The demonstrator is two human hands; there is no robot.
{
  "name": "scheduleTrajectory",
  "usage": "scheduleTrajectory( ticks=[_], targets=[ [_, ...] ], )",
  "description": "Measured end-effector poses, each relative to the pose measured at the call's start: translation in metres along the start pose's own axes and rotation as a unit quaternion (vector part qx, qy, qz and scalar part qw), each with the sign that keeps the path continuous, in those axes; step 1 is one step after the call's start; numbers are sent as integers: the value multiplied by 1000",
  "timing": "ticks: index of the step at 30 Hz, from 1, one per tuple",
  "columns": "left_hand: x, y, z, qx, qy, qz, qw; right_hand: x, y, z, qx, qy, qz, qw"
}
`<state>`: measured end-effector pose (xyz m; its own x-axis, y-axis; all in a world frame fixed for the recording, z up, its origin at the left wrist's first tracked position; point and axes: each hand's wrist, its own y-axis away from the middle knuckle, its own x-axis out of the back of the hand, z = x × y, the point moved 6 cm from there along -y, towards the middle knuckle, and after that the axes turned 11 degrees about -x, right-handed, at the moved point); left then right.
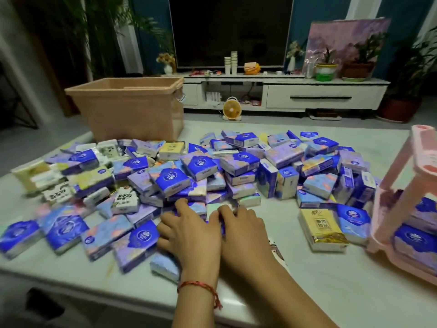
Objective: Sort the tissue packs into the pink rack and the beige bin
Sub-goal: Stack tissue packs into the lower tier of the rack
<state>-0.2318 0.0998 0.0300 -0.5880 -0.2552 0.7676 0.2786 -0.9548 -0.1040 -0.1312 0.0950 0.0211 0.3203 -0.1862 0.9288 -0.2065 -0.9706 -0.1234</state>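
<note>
Tissue packs [198, 165], glossy blue-purple plastic bricks, are heaped mid-frame on a smooth pale table [331, 292], with a boxy beige bin [127, 110] upper left, pink rack [402, 207] at the right edge and a TV stand [326, 91] behind. Left hand [189, 230] and right hand [243, 228] rest on packs lower centre, fingers bent; can't tell if they're gripping.

Pale marble-topped table [331, 287]: the middle is covered, nearly from the left edge to the right, by a heap of blue-and-purple wrapped tissue packs [201, 166]. A bare strip is noted along the near edge, widest toward the near right corner. Open surface is also seen along the far edge, right of the tall beige plastic bin [127, 110], by which the far left corner is blocked. The right edge is taken up by a pink plastic rack [421, 171]. A flat yellow tissue pack [321, 230] lies near its foot, narrowing the passage there.
</note>
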Motion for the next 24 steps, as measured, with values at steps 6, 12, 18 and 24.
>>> scheduleTrajectory(
  ticks=[6, 12, 18, 24],
  targets=[
    [3, -9, -1, 0, 29, 69, 997, -3, -8, 6, -89, -77, -6, 993],
    [34, 12, 12, -32, 57, 74, 995, 24, -8, 30, -108, -283, -22, 953],
    [52, 49, 56, -151, 146, 48, 977, 81, 34, 80, -156, -380, -21, 911],
    [-7, 101, 111, -227, 300, -168, 911, 132, 106, 182, -295, -431, -13, 852]
  ],
)
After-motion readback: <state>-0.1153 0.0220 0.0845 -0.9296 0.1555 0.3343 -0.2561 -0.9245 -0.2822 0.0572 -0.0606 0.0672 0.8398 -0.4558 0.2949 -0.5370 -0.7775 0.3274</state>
